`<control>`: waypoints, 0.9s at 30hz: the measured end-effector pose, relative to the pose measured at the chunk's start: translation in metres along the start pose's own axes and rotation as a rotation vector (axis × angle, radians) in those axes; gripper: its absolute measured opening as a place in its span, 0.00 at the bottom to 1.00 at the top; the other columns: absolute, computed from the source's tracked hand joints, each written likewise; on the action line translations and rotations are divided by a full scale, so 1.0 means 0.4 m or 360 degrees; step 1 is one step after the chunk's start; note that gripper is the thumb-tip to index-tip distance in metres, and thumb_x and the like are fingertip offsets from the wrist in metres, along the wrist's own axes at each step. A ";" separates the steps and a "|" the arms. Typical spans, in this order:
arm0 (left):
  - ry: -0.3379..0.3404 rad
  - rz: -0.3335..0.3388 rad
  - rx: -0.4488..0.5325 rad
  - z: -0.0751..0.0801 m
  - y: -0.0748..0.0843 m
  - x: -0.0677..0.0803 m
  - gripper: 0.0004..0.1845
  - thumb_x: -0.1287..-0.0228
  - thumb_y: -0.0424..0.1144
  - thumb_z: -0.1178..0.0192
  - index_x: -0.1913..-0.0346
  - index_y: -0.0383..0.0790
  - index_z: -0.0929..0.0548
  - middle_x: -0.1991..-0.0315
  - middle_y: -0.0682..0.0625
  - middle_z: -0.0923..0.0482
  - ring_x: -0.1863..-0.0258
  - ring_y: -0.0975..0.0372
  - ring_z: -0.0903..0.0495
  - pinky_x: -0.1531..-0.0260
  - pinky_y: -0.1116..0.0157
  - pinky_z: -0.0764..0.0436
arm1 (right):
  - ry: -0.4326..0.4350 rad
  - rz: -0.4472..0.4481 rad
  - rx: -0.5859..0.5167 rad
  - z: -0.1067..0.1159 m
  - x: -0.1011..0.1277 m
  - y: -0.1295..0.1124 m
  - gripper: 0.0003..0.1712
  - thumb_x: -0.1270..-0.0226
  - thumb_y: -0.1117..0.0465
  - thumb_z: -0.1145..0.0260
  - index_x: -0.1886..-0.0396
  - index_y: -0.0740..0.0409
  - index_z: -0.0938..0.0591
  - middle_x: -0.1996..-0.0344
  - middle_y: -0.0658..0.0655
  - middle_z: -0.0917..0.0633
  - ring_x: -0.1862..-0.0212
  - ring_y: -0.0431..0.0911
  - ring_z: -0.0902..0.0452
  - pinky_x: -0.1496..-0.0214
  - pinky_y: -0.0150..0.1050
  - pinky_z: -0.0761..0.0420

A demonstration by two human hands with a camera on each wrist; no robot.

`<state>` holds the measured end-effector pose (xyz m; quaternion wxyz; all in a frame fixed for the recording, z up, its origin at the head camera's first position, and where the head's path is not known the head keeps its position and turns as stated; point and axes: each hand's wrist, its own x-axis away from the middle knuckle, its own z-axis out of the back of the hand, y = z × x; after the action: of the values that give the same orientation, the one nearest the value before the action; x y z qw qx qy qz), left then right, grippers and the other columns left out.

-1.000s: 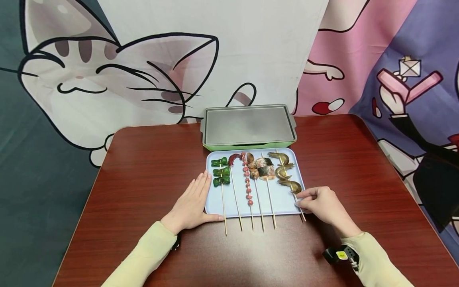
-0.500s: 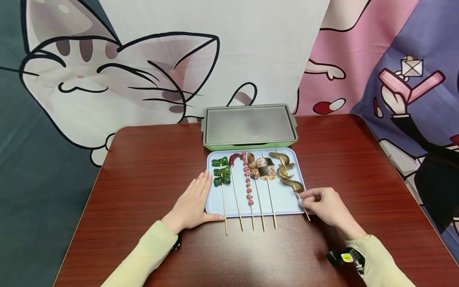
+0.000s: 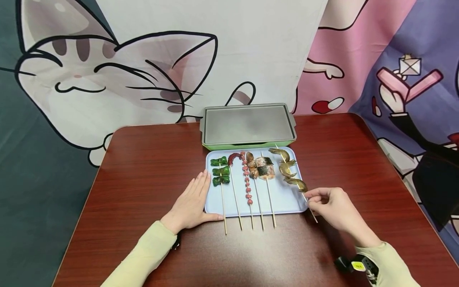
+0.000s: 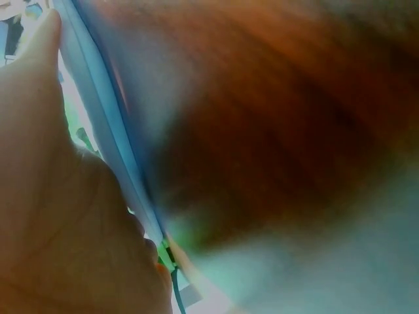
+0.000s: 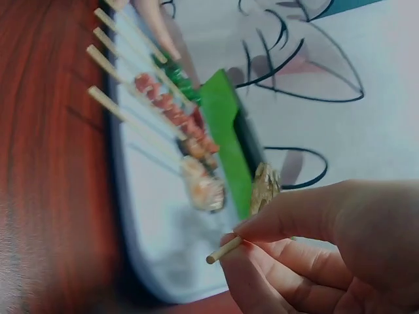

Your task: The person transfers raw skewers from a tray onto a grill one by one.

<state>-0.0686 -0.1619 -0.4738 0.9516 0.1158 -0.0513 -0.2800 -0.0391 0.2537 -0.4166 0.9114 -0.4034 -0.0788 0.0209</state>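
A light blue tray (image 3: 283,200) lies on the dark red table and carries several skewers. My right hand (image 3: 331,207) pinches the stick of the shrimp skewer (image 3: 289,170) at the tray's right edge, and its stick end pokes out below my fingers. In the right wrist view the same skewer (image 5: 263,188) is pinched between thumb and forefinger, lifted over the tray (image 5: 163,242). My left hand (image 3: 191,201) lies flat on the table with straight fingers, thumb along the tray's front left corner. Left of the shrimp lie a fish skewer (image 3: 266,169), a red sausage skewer (image 3: 246,179) and a green pepper skewer (image 3: 220,172).
A green griddle with a grey plate (image 3: 248,126) stands just behind the tray, against a cartoon cat backdrop. The left wrist view is blurred, showing only my palm (image 4: 59,216) against the tray's edge (image 4: 105,124). The table (image 3: 143,167) extends bare to both sides.
My right hand has drawn the shrimp skewer to the right and lifted it, so it now angles across the tray's right edge. The left hand has stayed put.
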 end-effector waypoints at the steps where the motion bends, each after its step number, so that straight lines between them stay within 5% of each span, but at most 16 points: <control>1: 0.0001 0.0001 0.0002 0.000 0.000 0.000 0.68 0.44 0.77 0.40 0.22 0.23 0.51 0.20 0.31 0.58 0.21 0.45 0.56 0.25 0.49 0.51 | 0.0010 0.0019 0.0009 0.006 0.003 -0.007 0.13 0.44 0.73 0.38 0.62 0.63 0.11 0.80 0.48 0.20 0.77 0.38 0.25 0.78 0.30 0.29; 11: 0.0009 0.0003 -0.0005 0.004 -0.001 -0.001 0.68 0.44 0.77 0.40 0.22 0.23 0.51 0.21 0.31 0.57 0.21 0.45 0.56 0.25 0.49 0.51 | 0.0081 0.0203 -0.0071 0.060 -0.017 -0.066 0.08 0.38 0.71 0.29 0.59 0.65 0.11 0.73 0.52 0.14 0.73 0.38 0.20 0.74 0.30 0.21; 27: 0.0002 -0.0002 0.0008 0.000 0.003 0.001 0.67 0.44 0.77 0.41 0.22 0.23 0.50 0.21 0.32 0.56 0.21 0.45 0.56 0.25 0.49 0.50 | 0.0201 0.0124 -0.0284 0.104 -0.243 -0.115 0.11 0.32 0.66 0.32 0.54 0.68 0.13 0.66 0.63 0.11 0.70 0.49 0.12 0.68 0.34 0.14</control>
<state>-0.0678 -0.1612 -0.4737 0.9512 0.1183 -0.0513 -0.2804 -0.1427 0.2432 -0.3676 0.8735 -0.4862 -0.0071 0.0239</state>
